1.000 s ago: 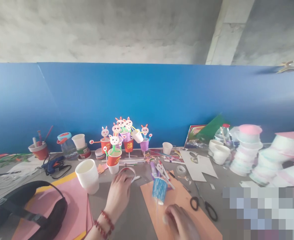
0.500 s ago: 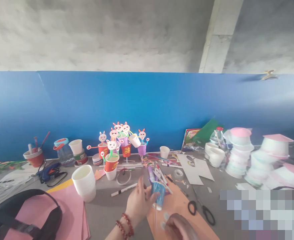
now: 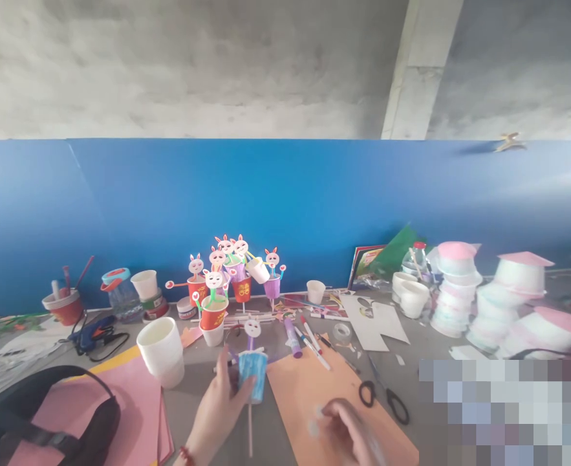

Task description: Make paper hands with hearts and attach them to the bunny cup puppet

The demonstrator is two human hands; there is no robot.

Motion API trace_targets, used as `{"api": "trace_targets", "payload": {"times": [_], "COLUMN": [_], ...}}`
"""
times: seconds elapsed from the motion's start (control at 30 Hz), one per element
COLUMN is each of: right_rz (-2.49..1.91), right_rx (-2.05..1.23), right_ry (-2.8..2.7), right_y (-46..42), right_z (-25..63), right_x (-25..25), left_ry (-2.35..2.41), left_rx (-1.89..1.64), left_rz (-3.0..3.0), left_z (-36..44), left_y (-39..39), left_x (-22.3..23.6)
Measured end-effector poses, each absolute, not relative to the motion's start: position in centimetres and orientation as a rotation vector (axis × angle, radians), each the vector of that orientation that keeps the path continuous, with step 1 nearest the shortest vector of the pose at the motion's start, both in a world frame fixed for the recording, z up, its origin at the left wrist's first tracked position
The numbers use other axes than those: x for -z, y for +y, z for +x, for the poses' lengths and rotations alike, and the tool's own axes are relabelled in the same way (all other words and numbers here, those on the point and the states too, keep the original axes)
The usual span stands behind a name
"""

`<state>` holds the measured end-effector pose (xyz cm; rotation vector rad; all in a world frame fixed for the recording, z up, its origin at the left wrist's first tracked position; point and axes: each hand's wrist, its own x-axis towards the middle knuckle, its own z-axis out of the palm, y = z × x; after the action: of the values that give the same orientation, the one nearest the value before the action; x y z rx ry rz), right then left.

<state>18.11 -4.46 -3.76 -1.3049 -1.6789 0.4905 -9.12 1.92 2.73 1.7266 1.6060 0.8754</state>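
My left hand point(image 3: 222, 398) is closed round a small puppet made from a blue-coloured paper cup point(image 3: 253, 375), its thumb across the front. A white rabbit-like face point(image 3: 252, 327) on a purple stem rises from the cup. Below it a thin pale stick point(image 3: 251, 430) points down. My right hand point(image 3: 348, 424), fingers curled together, is low over a sheet of orange paper point(image 3: 299, 395). Small whitish pieces point(image 3: 315, 426) show at its fingertips; whether they are pinched or lie on the paper is unclear.
Black-handled scissors point(image 3: 385, 398) lie right of the orange paper. Finished rabbit puppets point(image 3: 215, 310) stand at the back, pens point(image 3: 314, 346) before them. A white cup point(image 3: 160, 353), pink paper point(image 3: 134, 408) and black headphones point(image 3: 72, 388) are at left. Stacked pastel cups point(image 3: 454, 291) stand right.
My left hand has carried the blue cup puppet left, off the orange paper, and its face and stem now show clearly. My right hand stays over the paper. The view has shifted slightly.
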Motion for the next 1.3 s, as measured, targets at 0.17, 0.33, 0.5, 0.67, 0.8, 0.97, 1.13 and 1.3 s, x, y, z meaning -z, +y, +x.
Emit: {"api": "trace_targets", "payload": {"times": [0.17, 0.33, 0.5, 0.67, 0.8, 0.97, 1.13, 1.3], "right_rz": [-1.304, -1.535, -1.58, -1.628, -1.634, -1.48, -1.194, -1.129], "right_rx": [-0.407, -0.393, -0.428, -0.534, -0.632, -0.781, -1.037, -1.11], "right_ry": [-1.815, -2.078, -2.089, -2.033, -1.968, -1.915, -1.663, -1.552], "right_y": [-3.2, -2.0, -1.7, -1.6, -1.2, -0.4, -0.1, -0.3], "right_z": [18.8, 18.7, 18.7, 19.0, 19.0, 17.7, 14.4, 12.8], "right_x": [2.1, 0.0, -1.1, -1.4, -1.3, -1.7, -2.8, -3.3], "left_ry": [1.838, 2.017, 1.996, 1.607, 1.39, 1.251, 1.247, 1.145], "left_rx": [-0.805, -0.861, -1.25, -1.266, -1.116, -1.116, -1.019, -0.947], "left_rz": [1.751, 1.844, 2.25, 2.566, 2.616, 2.522, 2.037, 1.571], "left_z": [-13.0, -13.2, -12.4, -9.9, -7.3, -5.0, -3.3, -3.1], "left_y": [0.0, -1.1, -2.3, -3.1, -2.8, -1.4, -0.3, -0.2], "left_x": [-2.0, -1.0, -1.4, -3.6, -5.0, -4.4, -3.0, -2.9]}}
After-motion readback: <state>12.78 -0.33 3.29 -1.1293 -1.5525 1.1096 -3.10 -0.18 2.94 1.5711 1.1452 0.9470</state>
